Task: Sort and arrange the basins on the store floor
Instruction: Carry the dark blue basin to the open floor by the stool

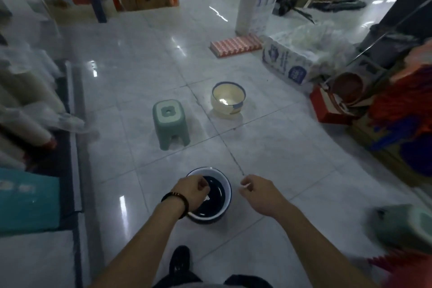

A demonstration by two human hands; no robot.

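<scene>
A dark blue basin (216,199) with a white rim sits low in front of me on the tiled floor. My left hand (191,190), a dark band on its wrist, covers the basin's left rim with the fingers curled down inside it. Just right of the basin and apart from it, my right hand (257,190) hovers with loosely bent fingers; a tiny white speck shows at its fingertips, too small to identify. Farther ahead a cream basin (228,100) with a blue rim stands upright on the floor.
A green plastic stool (170,121) stands left of the cream basin; another green stool (404,227) lies at the right edge. Tissue packs (287,63), a red box (236,45) and stacked goods (397,119) line the right side; shelving (35,112) lines the left.
</scene>
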